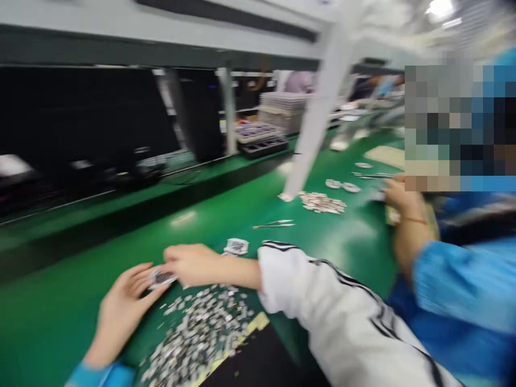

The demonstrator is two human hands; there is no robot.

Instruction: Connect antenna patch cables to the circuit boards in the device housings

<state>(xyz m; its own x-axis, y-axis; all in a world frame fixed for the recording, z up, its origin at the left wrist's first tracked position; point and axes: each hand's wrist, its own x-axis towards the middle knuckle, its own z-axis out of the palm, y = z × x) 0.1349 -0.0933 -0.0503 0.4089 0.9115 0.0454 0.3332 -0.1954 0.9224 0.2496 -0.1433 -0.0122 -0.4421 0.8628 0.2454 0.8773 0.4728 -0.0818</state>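
Note:
My left hand (123, 306), in a blue cuff at the lower left, has its fingers and thumb closed around a small pale-rimmed part with a dark middle (163, 277). From the right, my right hand (195, 264), at the end of a white sleeve with black stripes, pinches the same part at its edge. Motion blur hides the fine detail. Below the hands a heap of small metallic and white pieces (201, 322) spreads over the green table (226, 207). Just above the right wrist sits another whitish part (236, 246).
Tweezers (274, 224) lie beyond the right forearm, near a pile of flat pale pieces (321, 202). A slanted white post (318, 102) meets the table. At right, another person's hand (403, 196) and blue sleeve are close. Black trays (264, 146) stand behind; a dark mat (258, 357) lies in front.

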